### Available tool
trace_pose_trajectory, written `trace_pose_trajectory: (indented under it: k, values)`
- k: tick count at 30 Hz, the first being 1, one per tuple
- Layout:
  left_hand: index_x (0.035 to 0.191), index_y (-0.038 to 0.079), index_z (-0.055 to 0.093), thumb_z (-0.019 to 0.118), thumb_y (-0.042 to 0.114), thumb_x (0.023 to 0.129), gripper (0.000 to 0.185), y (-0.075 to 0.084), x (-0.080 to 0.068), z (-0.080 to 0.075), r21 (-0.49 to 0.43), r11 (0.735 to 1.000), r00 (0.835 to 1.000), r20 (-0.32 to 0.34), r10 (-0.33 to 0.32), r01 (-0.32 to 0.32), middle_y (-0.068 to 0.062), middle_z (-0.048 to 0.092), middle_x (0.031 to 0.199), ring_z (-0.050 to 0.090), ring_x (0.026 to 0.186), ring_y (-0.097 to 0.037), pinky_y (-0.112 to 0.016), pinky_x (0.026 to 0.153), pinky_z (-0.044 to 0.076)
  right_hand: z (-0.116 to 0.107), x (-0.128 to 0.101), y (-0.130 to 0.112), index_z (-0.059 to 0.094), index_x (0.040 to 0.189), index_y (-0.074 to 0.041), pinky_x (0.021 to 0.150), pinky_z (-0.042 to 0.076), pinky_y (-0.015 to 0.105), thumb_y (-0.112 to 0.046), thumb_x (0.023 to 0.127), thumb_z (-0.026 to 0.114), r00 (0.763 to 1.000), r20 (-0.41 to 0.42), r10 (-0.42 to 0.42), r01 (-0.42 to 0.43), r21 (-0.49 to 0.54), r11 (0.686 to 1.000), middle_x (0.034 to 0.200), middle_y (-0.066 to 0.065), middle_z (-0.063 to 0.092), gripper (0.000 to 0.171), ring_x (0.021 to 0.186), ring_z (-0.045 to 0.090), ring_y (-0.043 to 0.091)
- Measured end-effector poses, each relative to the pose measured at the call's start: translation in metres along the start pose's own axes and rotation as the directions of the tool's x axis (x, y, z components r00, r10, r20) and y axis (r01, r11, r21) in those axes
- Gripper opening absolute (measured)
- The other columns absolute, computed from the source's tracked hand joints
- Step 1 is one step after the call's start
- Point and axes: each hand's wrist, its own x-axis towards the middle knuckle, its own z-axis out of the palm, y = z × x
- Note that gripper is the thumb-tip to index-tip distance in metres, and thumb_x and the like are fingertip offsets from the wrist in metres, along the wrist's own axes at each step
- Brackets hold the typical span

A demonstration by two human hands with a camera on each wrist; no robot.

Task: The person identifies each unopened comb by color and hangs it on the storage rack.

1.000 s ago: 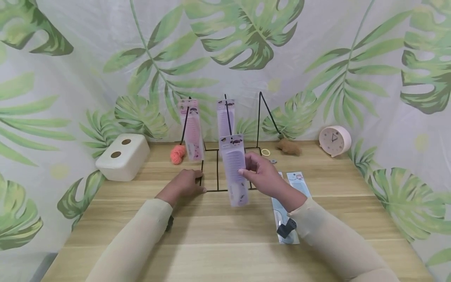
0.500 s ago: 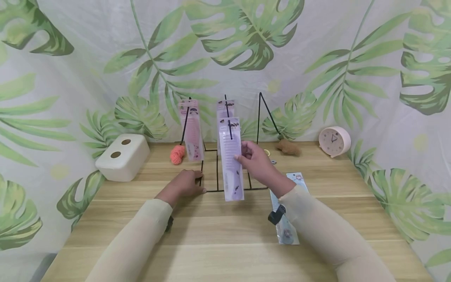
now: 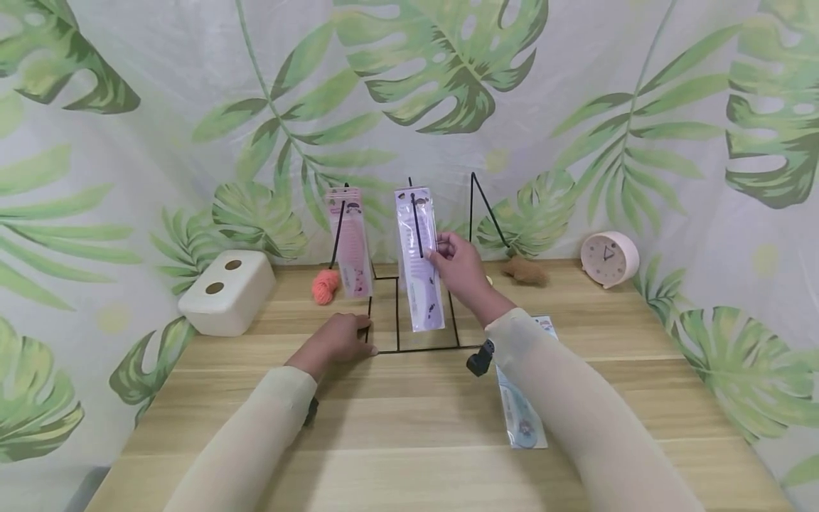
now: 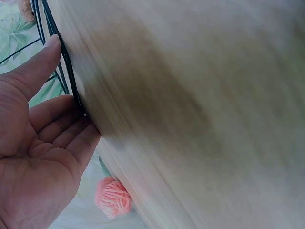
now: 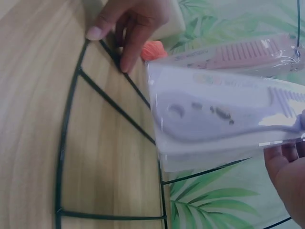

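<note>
Purple comb pack (image 3: 419, 259) has gone up and back: a second ago it hung low over the table (image 3: 409, 427), now it sits on the rack's (image 3: 409, 313) middle hook. Right hand (image 3: 457, 267) still pinches its edge. Left hand (image 3: 335, 341) presses flat on the rack's base.

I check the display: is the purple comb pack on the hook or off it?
On it: the purple comb pack hangs upright with the middle hook through its top.
</note>
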Motion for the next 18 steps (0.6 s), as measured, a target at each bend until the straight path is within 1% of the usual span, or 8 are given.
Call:
trace_pose_trajectory:
  k: [4,9,13,18]
  values:
    - [0.154,0.006,0.062,0.087,0.034,0.095,0.07,0.0,-0.002,0.0,-0.004,1.0,1.0,-0.006,-0.003,0.003,-0.025,0.062,0.154,0.06,0.14,-0.04,-0.06,0.124,0.044,0.002,0.005,-0.001,0.067,0.137,-0.008,0.09,0.065,0.036,-0.013,0.103,0.075,1.0,-0.029,0.002,-0.003,-0.037,0.999,0.115,0.01,0.076,0.036,0.104,0.071,0.025]
    - [0.154,0.006,0.061,0.087,0.034,0.095,0.07,-0.002,-0.003,0.001,-0.007,1.0,1.0,-0.007,-0.013,0.013,-0.025,0.061,0.156,0.059,0.142,-0.04,-0.059,0.125,0.043,0.008,0.012,0.001,0.066,0.143,-0.007,0.097,0.064,0.039,-0.011,0.105,0.072,0.999,-0.037,0.005,-0.008,-0.084,0.996,0.121,0.011,0.076,0.039,0.112,0.072,0.027]
    - [0.156,0.007,0.06,0.086,0.035,0.096,0.071,-0.002,-0.003,0.001,-0.017,1.0,1.0,0.003,-0.025,0.025,-0.024,0.058,0.159,0.058,0.143,-0.039,-0.059,0.125,0.042,0.015,0.02,0.005,0.065,0.146,-0.005,0.099,0.064,0.041,-0.011,0.107,0.069,0.999,-0.039,-0.034,0.028,-0.144,0.989,0.124,0.014,0.075,0.039,0.114,0.072,0.028]
    - [0.157,0.006,0.058,0.086,0.033,0.096,0.072,0.0,-0.003,-0.001,-0.034,0.999,1.0,0.005,-0.019,0.019,-0.024,0.056,0.161,0.054,0.148,-0.04,-0.059,0.127,0.04,0.019,0.029,0.008,0.066,0.14,-0.002,0.096,0.065,0.043,-0.008,0.108,0.064,0.997,-0.025,-0.077,0.069,-0.23,0.971,0.124,0.017,0.075,0.032,0.114,0.072,0.031]
